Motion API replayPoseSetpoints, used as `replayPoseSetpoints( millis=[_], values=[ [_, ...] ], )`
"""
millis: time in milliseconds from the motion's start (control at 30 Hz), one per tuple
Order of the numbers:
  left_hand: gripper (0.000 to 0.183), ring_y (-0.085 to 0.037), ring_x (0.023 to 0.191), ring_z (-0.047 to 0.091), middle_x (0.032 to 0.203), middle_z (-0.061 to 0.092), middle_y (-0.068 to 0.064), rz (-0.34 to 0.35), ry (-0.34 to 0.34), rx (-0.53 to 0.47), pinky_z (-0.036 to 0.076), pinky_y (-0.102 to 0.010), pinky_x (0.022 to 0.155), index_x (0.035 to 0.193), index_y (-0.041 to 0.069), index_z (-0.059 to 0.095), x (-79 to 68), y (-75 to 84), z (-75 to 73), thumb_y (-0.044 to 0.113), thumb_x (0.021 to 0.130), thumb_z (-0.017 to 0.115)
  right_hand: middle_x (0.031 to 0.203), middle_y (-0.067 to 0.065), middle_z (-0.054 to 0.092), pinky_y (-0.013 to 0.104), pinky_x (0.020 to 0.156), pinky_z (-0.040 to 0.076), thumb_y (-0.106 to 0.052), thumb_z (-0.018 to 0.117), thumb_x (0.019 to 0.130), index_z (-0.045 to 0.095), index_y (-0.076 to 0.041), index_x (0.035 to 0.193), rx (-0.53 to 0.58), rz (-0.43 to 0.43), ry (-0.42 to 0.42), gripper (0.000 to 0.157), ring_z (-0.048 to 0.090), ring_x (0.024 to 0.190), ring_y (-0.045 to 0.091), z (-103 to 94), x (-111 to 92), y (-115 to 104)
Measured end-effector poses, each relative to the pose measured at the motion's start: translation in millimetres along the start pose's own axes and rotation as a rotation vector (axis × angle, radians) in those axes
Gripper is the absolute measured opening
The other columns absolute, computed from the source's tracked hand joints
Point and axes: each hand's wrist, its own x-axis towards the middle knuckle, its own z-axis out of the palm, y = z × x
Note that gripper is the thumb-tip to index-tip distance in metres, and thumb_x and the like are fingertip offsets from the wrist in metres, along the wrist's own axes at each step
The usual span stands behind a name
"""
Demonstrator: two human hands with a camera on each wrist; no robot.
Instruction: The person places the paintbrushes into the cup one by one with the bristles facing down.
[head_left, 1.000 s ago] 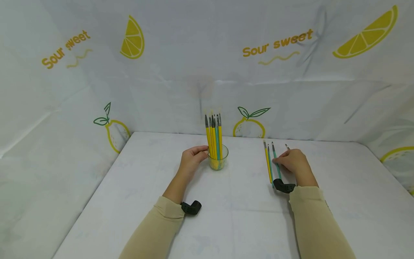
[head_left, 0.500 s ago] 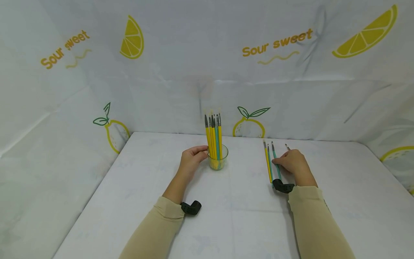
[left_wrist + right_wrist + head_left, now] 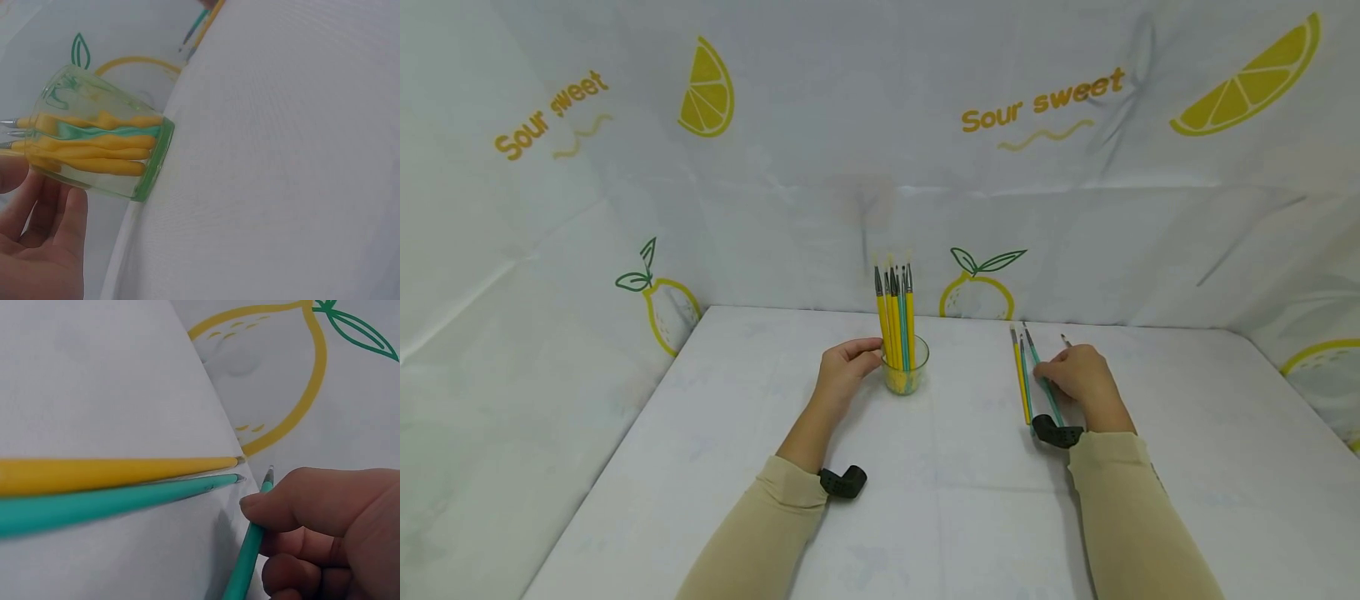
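Observation:
A clear greenish glass cup (image 3: pixel 904 382) stands on the table, holding several upright paintbrushes (image 3: pixel 895 321) with yellow and teal handles. My left hand (image 3: pixel 841 375) holds the cup by its left side near the rim; the left wrist view shows the thumb and bent fingers (image 3: pixel 72 219) against the glass. To the right, my right hand (image 3: pixel 1082 382) pinches a teal paintbrush (image 3: pixel 253 544) between thumb and fingers. Beside it lie a yellow paintbrush (image 3: pixel 1021 375) and another teal paintbrush (image 3: pixel 1026 379), side by side. One more brush tip (image 3: pixel 1066 340) shows beyond the right hand, its handle hidden.
A white cloth covers the table (image 3: pixel 940 517). Behind it hangs a white sheet (image 3: pixel 820 167) printed with lemons and lettering, meeting the table's back edge. Black wrist cameras (image 3: pixel 844 482) sit at both cuffs.
The teal paintbrush in my right hand has tilted: its bristle end went up and left, its lower end right. My left hand and the cup have stayed put.

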Motion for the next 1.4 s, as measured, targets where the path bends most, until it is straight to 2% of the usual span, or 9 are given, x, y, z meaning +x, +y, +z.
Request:
replayPoseSetpoints(
  millis=[333,633,933,1100,1400],
  values=[
    [0.027,-0.016,0.108,0.061,0.116,0.069,-0.009,0.016,0.002,0.007,0.053,-0.03,0.094,0.113,0.004,0.072,-0.5,0.1,0.0,0.013,0.088,0.067,0.086,0.013,0.069,0.028,0.057,0.048,-0.029,0.059,0.093,0.069,0.004,0.101,0.041,-0.148,0.109,0.035,0.064,0.066,0.018,-8.9,-8.6,-10.6],
    [0.027,-0.017,0.11,0.061,0.116,0.069,-0.009,0.019,-0.003,0.008,0.052,-0.032,0.096,0.113,0.004,0.072,-0.3,-0.3,-0.6,0.013,0.088,0.067,0.09,0.017,0.072,0.029,0.058,0.048,-0.026,0.056,0.091,0.07,0.001,0.103,0.108,-0.187,0.202,0.032,0.069,0.074,0.024,-13.6,-16.3,-24.6],
    [0.027,-0.016,0.11,0.061,0.116,0.069,-0.006,0.019,-0.003,0.018,0.052,-0.032,0.096,0.113,0.005,0.072,0.0,-0.9,-1.0,0.015,0.088,0.067,0.097,0.018,0.072,0.036,0.068,0.051,-0.027,0.056,0.091,0.069,-0.001,0.106,0.138,-0.237,0.274,0.033,0.067,0.081,0.028,-16.8,-23.6,-33.9],
    [0.027,-0.017,0.11,0.061,0.115,0.069,-0.006,0.014,-0.009,0.015,0.051,-0.033,0.098,0.113,0.006,0.072,-0.3,-0.6,-1.7,0.016,0.089,0.067,0.095,0.016,0.073,0.032,0.065,0.049,-0.025,0.057,0.091,0.07,-0.003,0.105,0.15,-0.275,0.317,0.029,0.066,0.077,0.022,-16.6,-25.2,-38.7],
    [0.027,-0.017,0.112,0.061,0.117,0.069,-0.007,0.016,-0.017,0.014,0.051,-0.034,0.099,0.113,0.005,0.072,-0.6,0.7,-1.8,0.016,0.089,0.067,0.094,0.013,0.074,0.029,0.065,0.049,-0.019,0.057,0.089,0.073,-0.005,0.108,0.242,-0.338,0.379,0.029,0.062,0.067,0.002,-11.1,-31.0,-53.1]
  ],
)
